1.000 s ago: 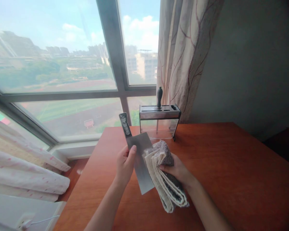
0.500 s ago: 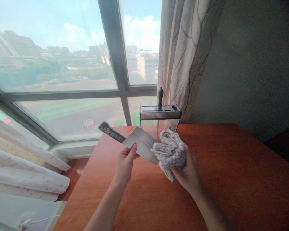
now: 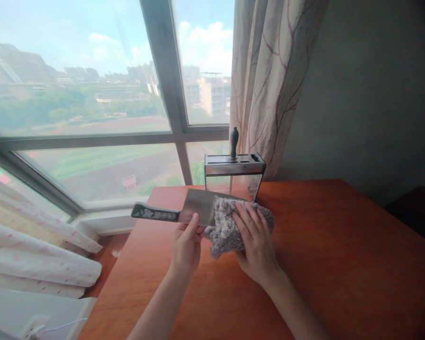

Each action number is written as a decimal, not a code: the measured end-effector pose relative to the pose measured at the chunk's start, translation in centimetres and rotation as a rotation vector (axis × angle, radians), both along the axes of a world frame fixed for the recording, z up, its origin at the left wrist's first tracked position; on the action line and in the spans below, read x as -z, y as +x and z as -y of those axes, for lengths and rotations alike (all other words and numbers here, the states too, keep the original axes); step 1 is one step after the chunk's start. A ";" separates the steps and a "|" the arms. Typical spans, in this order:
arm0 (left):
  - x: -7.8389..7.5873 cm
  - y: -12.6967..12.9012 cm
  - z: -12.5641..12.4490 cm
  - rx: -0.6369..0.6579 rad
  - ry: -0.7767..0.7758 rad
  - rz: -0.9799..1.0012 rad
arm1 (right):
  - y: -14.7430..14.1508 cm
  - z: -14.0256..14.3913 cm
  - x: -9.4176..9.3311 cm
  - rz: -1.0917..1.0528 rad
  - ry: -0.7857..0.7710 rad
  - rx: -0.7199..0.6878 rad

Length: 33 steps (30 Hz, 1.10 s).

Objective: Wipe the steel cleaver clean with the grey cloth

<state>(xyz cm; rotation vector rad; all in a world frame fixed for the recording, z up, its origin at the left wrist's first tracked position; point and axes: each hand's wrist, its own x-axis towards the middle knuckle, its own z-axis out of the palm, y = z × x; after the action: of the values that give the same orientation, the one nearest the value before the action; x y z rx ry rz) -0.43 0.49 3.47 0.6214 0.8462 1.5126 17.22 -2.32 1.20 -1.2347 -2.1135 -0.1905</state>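
Observation:
My left hand (image 3: 186, 245) pinches the steel blade of a cleaver (image 3: 194, 211) near its heel, holding it level above the table, with the dark handle pointing left. A folded grey cloth (image 3: 226, 226) lies against the right part of the blade, and my right hand (image 3: 253, 245) presses flat on it with fingers spread. Both hands hover over the near-left part of the reddish wooden table (image 3: 340, 245).
A steel and clear knife block (image 3: 233, 175) with one black-handled tool in it stands at the table's far edge by the window. A patterned curtain (image 3: 269, 80) hangs behind it. White bedding (image 3: 38, 255) lies at the left, below the window.
The cleaver has turned from blade-down to level, its handle swinging down to the left. The cloth, first hanging folded in my right hand, is now pressed onto the blade.

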 end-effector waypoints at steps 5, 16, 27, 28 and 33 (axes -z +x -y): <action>0.1 0.1 -0.1 0.073 0.045 0.080 | 0.0 -0.5 0.0 -0.056 0.002 0.099; 0.6 1.7 0.7 0.053 -0.089 0.042 | -1.3 0.2 -0.1 0.092 -0.016 -0.012; 1.4 1.0 0.0 0.031 0.025 0.041 | 1.1 -1.7 1.3 -0.551 -0.134 -0.031; 1.3 1.1 0.0 0.034 0.035 0.044 | 0.9 -1.7 1.4 -0.662 -0.178 -0.026; 1.5 1.7 0.2 0.054 0.057 0.101 | 0.1 -1.8 1.3 -1.438 -0.443 0.062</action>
<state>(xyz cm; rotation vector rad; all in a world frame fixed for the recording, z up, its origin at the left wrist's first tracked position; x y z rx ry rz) 1.26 0.30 1.98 0.5997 0.7054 1.5102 17.32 -0.55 -0.13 -1.0876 -0.8386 0.9203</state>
